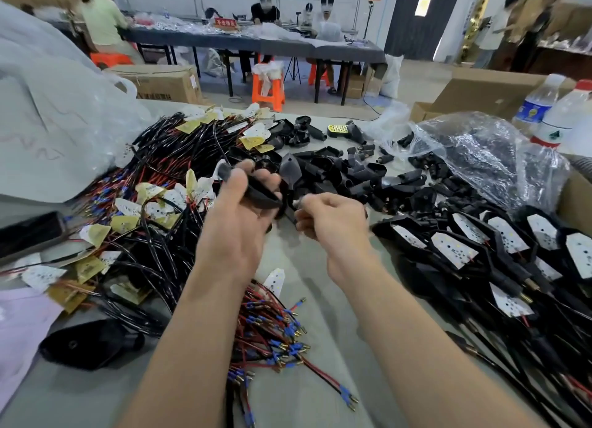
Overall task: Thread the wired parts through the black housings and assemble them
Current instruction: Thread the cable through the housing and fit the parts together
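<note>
Two hands meet just above the pale grey bench, and the whole move turns on the small gap between them. Our left hand has its fingers curled round a long black plastic teardrop-shaped housing, gripping it across the middle. The housing's long axis slants from upper left down to lower right, so its lower end points straight at our right hand, just beside it.

The right fingers are drawn in to a tight pinch. They seem to hold a thin dark strand that reaches toward the housing's near end, though blur keeps us from saying what it is. We judge the right hand to be the feeding hand and the left the steadying one: the strand has to go in along that slanted axis, not across it.

A tangled heap of black-sleeved wired parts with white and yellow boards lies to the left. Loose black housings are scattered beyond the hands. Finished black units with white boards seated in them lie in rows on the right. A bundle of red and black leads with blue crimp ends sits between our forearms
</note>
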Motion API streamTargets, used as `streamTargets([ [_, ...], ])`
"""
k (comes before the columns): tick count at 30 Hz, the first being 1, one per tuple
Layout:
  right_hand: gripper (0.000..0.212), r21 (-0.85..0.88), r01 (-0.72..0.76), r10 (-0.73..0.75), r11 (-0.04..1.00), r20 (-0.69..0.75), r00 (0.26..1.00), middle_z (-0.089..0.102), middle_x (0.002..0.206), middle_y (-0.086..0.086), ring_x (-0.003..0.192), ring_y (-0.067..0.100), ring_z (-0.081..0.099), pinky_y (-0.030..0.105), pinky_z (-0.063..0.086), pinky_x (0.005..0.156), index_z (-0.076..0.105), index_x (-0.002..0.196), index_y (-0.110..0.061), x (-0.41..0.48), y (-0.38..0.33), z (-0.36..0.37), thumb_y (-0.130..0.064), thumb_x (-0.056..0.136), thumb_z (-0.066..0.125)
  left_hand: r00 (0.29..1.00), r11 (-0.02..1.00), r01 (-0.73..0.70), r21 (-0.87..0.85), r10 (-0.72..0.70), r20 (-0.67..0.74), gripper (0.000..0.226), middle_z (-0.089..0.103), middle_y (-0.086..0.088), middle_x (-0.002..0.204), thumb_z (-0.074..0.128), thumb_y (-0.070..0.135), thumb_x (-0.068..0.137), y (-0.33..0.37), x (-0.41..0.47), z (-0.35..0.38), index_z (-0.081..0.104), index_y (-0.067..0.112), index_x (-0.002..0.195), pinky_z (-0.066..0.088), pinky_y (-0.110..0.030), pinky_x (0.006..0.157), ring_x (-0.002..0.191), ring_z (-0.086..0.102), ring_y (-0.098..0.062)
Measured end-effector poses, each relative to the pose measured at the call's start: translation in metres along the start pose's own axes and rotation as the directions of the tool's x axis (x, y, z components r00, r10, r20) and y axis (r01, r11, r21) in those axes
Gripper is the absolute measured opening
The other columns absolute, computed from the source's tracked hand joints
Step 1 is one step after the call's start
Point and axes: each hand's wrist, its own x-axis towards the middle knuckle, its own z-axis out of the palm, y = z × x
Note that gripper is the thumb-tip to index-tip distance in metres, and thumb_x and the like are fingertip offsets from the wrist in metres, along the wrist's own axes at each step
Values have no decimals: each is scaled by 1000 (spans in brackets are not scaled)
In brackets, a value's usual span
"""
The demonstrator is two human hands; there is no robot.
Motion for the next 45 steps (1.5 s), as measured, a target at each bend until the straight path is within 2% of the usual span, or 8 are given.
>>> streamTargets([
  [6,11,-549,231,-148,803,192,970,76,88,-1,90,21,69,24,47,73,76,87,-24,19,11,45,-20,88,66,982,961,-93,-260,46,-181,41,68,-2,91,46,50,105,22,5,-26,62,16,122,51,-20,71,76,64,-11],
  [10,19,-642,264,-208,719,164,964,73,85,9,86,32,67,31,50,73,73,85,-16,22,4,73,-32,89,63,976,943,-82,-324,11,-217,57,67,0,83,40,61,103,25,5,-29,61,13,124,44,-15,53,57,56,-5],
  [17,34,-755,380,75,534,490,868,65,121,26,111,44,63,35,49,80,63,112,-2,15,8,100,-33,95,63,965,904,-176,-391,79,-251,56,56,4,77,42,63,95,40,3,-45,64,16,115,30,-14,50,48,42,-4],
  [20,27,-724,348,43,595,461,886,71,113,18,105,37,66,37,57,88,74,107,-12,14,9,97,-33,92,68,969,890,-166,-424,66,-239,57,55,4,78,40,64,97,39,2,-45,64,16,117,30,-14,51,49,42,-4],
  [26,38,-581,326,-127,745,356,926,58,53,0,66,23,59,32,47,62,68,59,-13,12,-11,68,-41,85,72,975,888,-125,-442,28,-220,58,55,3,78,52,60,82,38,2,-42,65,14,116,30,-14,49,49,41,-4],
  [35,31,146,229,-246,962,111,963,64,56,11,30,10,37,19,31,36,63,75,-12,-5,-67,-15,-18,101,47,977,995,98,-20,-100,-190,63,58,-1,73,36,65,103,15,5,-16,66,10,111,31,-17,46,47,39,-7],
  [41,19,197,20,-76,980,282,956,71,76,11,47,17,52,26,35,50,55,93,-16,-32,-33,-66,0,99,47,974,801,218,558,-215,-72,13,75,2,97,57,27,104,-10,-5,0,68,23,111,53,-21,69,84,68,-10],
  [45,21,148,82,-109,986,183,977,76,84,12,60,17,60,31,41,63,59,91,-16,-29,-13,-79,0,101,49,984,714,117,690,-178,17,35,77,-6,104,74,0,90,-21,-10,-3,71,21,118,57,-19,77,89,68,-12],
])
